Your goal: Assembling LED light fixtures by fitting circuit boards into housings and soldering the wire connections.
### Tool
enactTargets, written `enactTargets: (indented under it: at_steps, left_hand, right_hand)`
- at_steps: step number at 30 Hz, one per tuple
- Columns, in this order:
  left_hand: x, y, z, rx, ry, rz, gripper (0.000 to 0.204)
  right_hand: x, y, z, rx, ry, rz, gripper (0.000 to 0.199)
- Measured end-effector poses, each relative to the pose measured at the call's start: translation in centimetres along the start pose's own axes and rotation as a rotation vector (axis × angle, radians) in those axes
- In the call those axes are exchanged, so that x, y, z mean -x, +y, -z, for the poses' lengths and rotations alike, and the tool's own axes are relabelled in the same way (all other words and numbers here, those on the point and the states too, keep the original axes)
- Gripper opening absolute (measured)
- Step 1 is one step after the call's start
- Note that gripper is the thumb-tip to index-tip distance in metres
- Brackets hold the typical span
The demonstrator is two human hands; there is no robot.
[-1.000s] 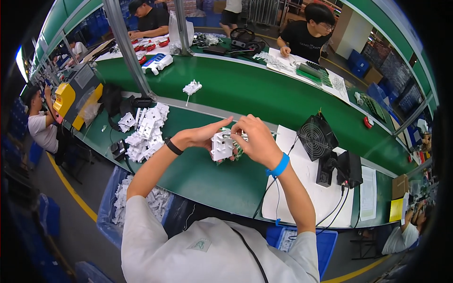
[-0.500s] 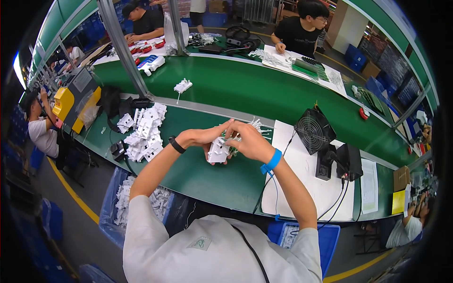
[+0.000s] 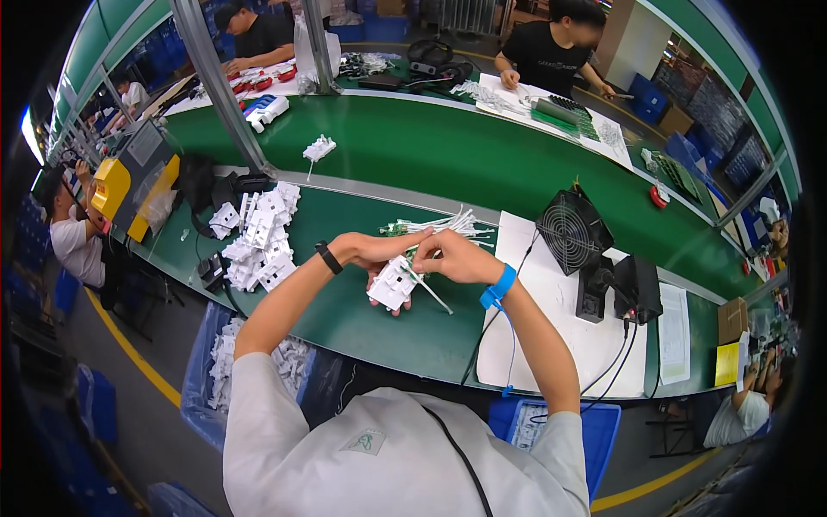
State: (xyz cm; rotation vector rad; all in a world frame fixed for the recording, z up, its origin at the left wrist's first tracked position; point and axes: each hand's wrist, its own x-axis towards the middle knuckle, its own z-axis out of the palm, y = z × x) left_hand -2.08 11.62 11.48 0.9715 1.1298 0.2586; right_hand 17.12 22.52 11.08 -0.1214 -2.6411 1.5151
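My left hand [image 3: 370, 250] is closed around a white plastic housing [image 3: 392, 288], its fingertips showing beneath the lower edge. Thumb and fingers of my right hand [image 3: 455, 257] pinch a small green circuit board with a white cable [image 3: 438, 296] at the housing's upper right side. The cable slants down to the right over the green table. How far the board sits in the housing is hidden by my fingers. Just beyond my hands lies a bundle of white cables [image 3: 457, 223] with small green boards. A pile of white housings [image 3: 265, 226] lies to the left.
A black fan [image 3: 570, 234] and black power boxes [image 3: 636, 293] with cords stand on white board to the right. A bin [image 3: 201, 379] of white parts sits below the table's left front edge, a blue bin [image 3: 594, 444] below right. Co-workers sit across and at both sides.
The white cable has come into view, extending down and right from my right hand. The housing has tilted and shifted slightly left and down. More of the cable bundle behind my hands shows.
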Motion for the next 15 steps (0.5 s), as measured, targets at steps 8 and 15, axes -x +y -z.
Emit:
enactTargets:
  at_steps: [8,15]
  left_hand:
    - [-0.4,-0.7,2.0,-0.002,-0.075,-0.011,0.123]
    - [-0.1,-0.7,-1.0,-0.31,0.635,-0.444,0.049]
  right_hand:
    - [0.4,0.9,-1.2,0.013,0.117,-0.049,0.019]
    - [1.8,2.4,0.5,-0.249,0.34,-0.188,0.019]
